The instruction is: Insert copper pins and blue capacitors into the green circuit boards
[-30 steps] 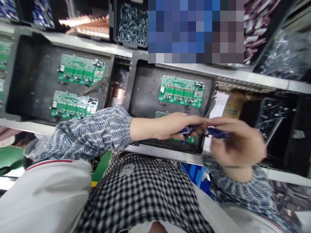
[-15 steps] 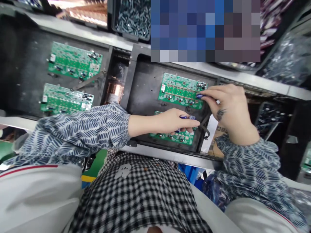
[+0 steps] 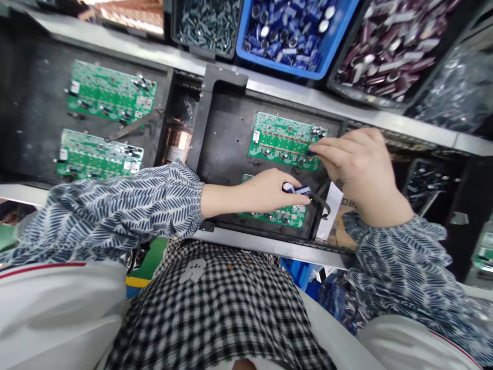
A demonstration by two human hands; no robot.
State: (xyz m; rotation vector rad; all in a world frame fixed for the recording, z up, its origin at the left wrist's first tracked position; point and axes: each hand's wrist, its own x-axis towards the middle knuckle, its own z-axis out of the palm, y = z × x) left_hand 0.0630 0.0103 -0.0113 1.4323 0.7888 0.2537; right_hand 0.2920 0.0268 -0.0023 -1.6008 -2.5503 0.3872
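**Your right hand (image 3: pixel 358 162) pinches a small dark-blue part (image 3: pixel 310 152) at a green rectangular circuit board (image 3: pixel 283 137); your left hand (image 3: pixel 265 191) holds shiny blue cylinders with pale bands (image 3: pixel 302 189).**

The thumb and forefinger of your right hand are pressed together at the tips, with only a sliver of the dark-blue part showing between them. It sits over the right end of the board; you cannot tell here whether it touches the surface. Your other right fingers lie close together behind the forefinger, the back of the hand is turned up, and the wrist comes in from the lower right.

Your left thumb lies straight along the near side of the blue cylinders, with the curled fingers on the far side, so the grip is loosely closed. That forearm reaches across almost level from the left, and the hand hangs over a second green circuit board (image 3: pixel 287 217), hiding much of it.

Both boards lie in a flat black tray (image 3: pixel 225 131). Beyond its far edge stands a bright blue plastic bin (image 3: pixel 341 36) heaped with similar blue cylinders.
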